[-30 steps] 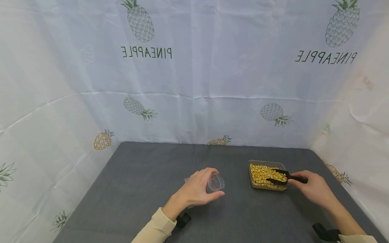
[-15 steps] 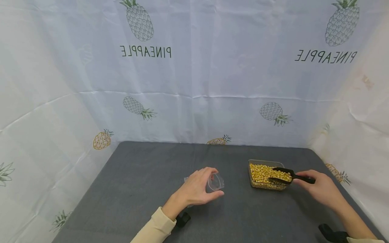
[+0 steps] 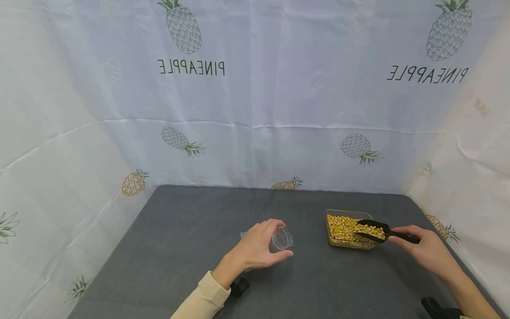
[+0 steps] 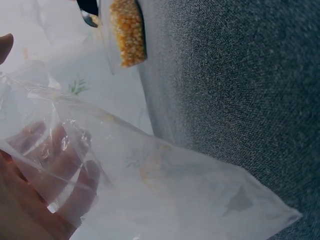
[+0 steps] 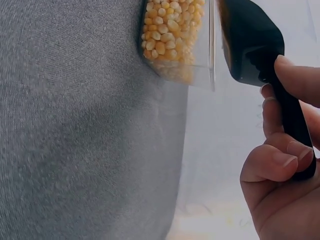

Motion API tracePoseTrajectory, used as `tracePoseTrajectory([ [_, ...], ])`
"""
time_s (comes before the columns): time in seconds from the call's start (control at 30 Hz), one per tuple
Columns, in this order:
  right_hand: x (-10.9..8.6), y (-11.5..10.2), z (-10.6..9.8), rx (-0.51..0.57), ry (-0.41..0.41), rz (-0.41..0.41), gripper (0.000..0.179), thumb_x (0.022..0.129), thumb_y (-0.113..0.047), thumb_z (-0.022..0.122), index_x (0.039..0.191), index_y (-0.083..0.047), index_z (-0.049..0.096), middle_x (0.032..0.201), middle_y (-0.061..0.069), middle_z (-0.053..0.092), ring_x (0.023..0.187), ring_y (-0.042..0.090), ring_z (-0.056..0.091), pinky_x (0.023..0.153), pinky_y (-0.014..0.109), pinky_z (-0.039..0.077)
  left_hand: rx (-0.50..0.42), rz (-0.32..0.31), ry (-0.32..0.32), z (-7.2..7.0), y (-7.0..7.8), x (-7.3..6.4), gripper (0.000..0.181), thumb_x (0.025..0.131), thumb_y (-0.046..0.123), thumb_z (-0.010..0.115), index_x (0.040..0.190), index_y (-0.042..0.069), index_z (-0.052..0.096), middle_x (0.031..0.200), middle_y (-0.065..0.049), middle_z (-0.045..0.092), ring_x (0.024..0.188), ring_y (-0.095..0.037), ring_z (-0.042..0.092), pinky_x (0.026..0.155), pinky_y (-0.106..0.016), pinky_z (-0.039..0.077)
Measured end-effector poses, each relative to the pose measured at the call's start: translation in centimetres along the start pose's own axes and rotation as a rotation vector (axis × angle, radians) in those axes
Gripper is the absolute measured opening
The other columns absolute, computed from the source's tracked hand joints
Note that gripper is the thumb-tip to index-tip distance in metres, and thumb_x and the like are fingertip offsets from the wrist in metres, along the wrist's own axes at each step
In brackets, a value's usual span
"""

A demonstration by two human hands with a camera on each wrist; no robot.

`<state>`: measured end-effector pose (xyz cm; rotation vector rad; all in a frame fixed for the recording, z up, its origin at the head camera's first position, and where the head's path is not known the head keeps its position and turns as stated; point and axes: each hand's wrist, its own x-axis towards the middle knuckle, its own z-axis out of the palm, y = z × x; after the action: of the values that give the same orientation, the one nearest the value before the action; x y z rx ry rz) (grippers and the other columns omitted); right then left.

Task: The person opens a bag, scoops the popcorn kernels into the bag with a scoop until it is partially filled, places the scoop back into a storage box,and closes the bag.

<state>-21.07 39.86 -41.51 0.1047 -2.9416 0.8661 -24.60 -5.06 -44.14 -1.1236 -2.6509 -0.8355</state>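
On the grey bench point(image 3: 191, 248) the clear tray point(image 3: 329, 235) of corn kernels point(image 3: 342, 227) sits right; the left hand point(image 3: 255, 250) grips an open plastic bag point(image 3: 282, 240); the right hand point(image 3: 428, 252) pinches a loaded black scoop point(image 3: 372, 230); keeping it level should avoid spills.

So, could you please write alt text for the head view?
A right hand holds a black plastic scoop of yellow corn kernels over a clear rectangular tub, while the left hand holds open a clear plastic bag on a grey table.
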Motion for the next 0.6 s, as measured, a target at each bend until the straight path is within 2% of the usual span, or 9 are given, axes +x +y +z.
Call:
tracePoseTrajectory([
  [0.33, 0.1, -0.3, 1.1, 0.13, -0.014, 0.038, 0.054, 0.102, -0.037, 0.064, 0.134, 0.006, 0.06, 0.139, 0.037, 0.049, 0.123, 0.058, 0.044, 0.084, 0.063, 0.045, -0.01, -0.033, -0.016, 0.2, -0.1, 0.0, 0.07, 0.093, 0.061, 0.062, 0.142, 0.012, 0.052, 0.121, 0.001, 0.062, 0.104, -0.011, 0.059, 0.091, -0.038, 0.048],
  [0.6, 0.1, -1.2, 2.0, 0.16, -0.005, -0.004, 0.05, 0.102, -0.035, 0.065, 0.134, 0.003, 0.061, 0.137, 0.034, 0.053, 0.123, 0.055, 0.046, 0.084, 0.063, 0.047, -0.028, -0.038, -0.017, 0.2, 0.0, -0.1, 0.069, 0.093, 0.061, 0.062, 0.142, 0.013, 0.052, 0.12, 0.001, 0.061, 0.104, -0.012, 0.059, 0.09, -0.039, 0.048],
])
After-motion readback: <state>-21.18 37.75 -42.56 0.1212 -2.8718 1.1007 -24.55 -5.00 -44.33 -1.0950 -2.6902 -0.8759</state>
